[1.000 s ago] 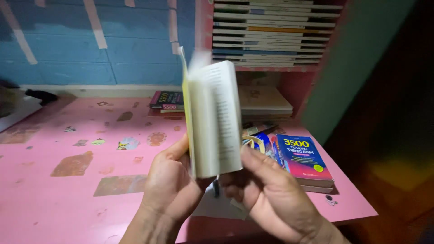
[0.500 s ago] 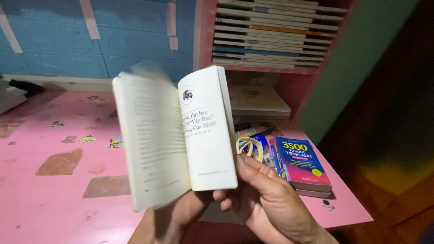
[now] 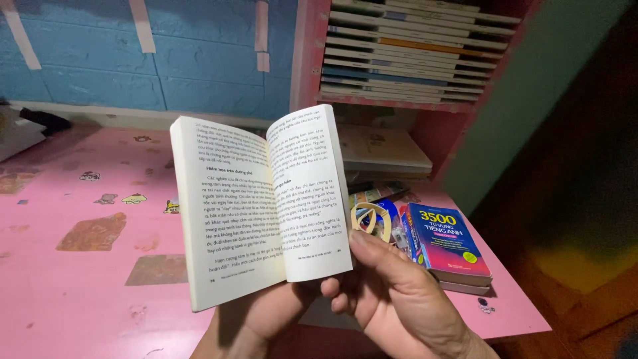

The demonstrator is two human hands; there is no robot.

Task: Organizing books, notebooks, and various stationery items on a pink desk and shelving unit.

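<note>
Right hand (image 3: 392, 292): fingers curled behind the right half of the small open paperback (image 3: 262, 199), thumb (image 3: 372, 247) pressed flat on the outer edge of the right page, so gripping the book from the right side. Left hand (image 3: 256, 319): mostly hidden under the book, only palm and wrist visible beneath the lower edge; supporting the left half from below, but cannot tell how the fingers lie.

Paperback held open in the air above the front edge of the pink desk (image 3: 80, 286), not touching it, both pages full of black printed text, left page tilted a little toward the camera, spine roughly upright.

Just behind the right thumb, near the right edge of the desk: a cream ring-shaped object (image 3: 373, 219) lying among small blue items, too cluttered to tell more. Beside that, close to the front right corner of the desk: a short stack of books with a blue and pink cover on top (image 3: 452, 246). Farther back, toward the rear right corner: a pale flat book (image 3: 385, 147) lying in the lower opening of a pink shelf (image 3: 307, 60). Above, in the same shelf: a pile of thin books (image 3: 412, 50) lying flat, spines outward.

Desk surface: worn sticker remains and brownish patches (image 3: 93, 231) scattered over the left part. Behind the rear edge: a blue wall (image 3: 100, 73) with pale tape strips.
</note>
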